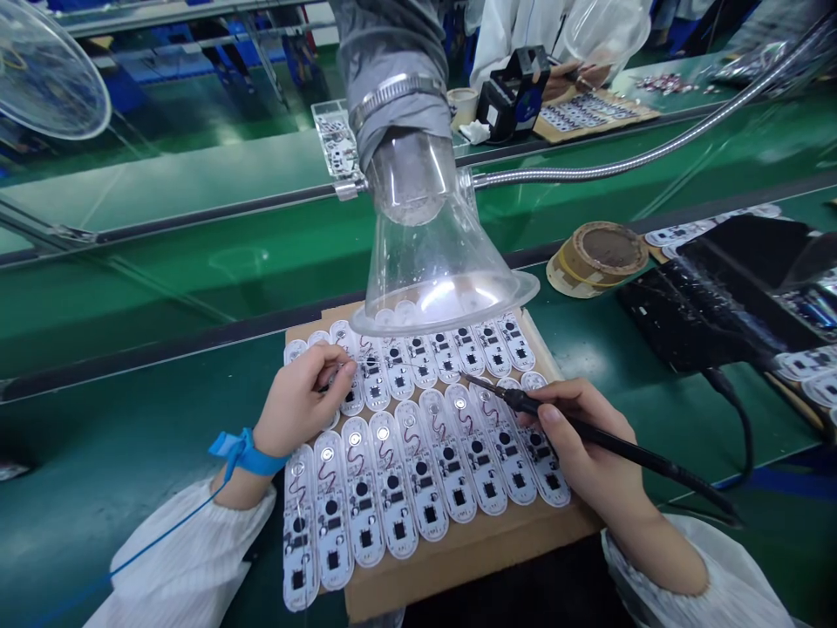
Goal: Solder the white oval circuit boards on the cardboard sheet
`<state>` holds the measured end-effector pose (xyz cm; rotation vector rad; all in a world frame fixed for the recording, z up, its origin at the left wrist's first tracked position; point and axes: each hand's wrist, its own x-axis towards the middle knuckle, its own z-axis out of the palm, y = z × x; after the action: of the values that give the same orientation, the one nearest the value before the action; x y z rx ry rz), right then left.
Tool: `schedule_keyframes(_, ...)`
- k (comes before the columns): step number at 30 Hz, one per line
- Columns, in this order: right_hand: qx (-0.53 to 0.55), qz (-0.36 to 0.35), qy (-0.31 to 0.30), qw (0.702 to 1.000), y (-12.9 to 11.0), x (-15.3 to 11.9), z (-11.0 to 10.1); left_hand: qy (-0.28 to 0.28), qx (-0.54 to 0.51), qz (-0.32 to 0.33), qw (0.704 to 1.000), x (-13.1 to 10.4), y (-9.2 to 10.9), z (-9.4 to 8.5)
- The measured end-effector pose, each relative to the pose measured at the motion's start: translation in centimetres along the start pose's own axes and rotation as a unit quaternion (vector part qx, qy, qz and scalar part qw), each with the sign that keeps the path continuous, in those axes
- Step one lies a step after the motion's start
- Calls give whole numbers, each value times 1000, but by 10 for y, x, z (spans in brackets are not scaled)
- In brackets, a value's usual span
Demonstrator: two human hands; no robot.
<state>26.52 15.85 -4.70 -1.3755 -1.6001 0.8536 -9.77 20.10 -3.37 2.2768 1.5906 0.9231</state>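
Observation:
My right hand (pixel 588 436) grips a black soldering iron (pixel 608 443), its metal tip pointing left over the far row of white circuit boards (pixel 428 462). Above the left part of that row, my left hand (pixel 307 392) is closed in a pinch. Whatever its fingertips hold is too fine to make out. A blue wrist strap (pixel 252 453) with a cord circles my left wrist. The boards are long with rounded ends, black parts and thin dark red wires, laid in two rows on a cardboard sheet (pixel 471 558).
A clear fume hood (pixel 438 270) on a grey duct hangs over the far row. At right stand a round tan container (pixel 595 257) and black sheeting (pixel 732 279) near more boards. Across the bench, another person's hands (pixel 575 78) are over boards beside a black device (pixel 516 96).

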Motion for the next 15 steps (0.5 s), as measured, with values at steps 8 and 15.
schedule_keyframes(8,-4,3,-7,1000,0,0,-1,-22,2,5,1000,0,0,1)
schedule_keyframes(15,-5,2,-9,1000,-2,0,-1,-31,-1,2,1000,1,-1,1)
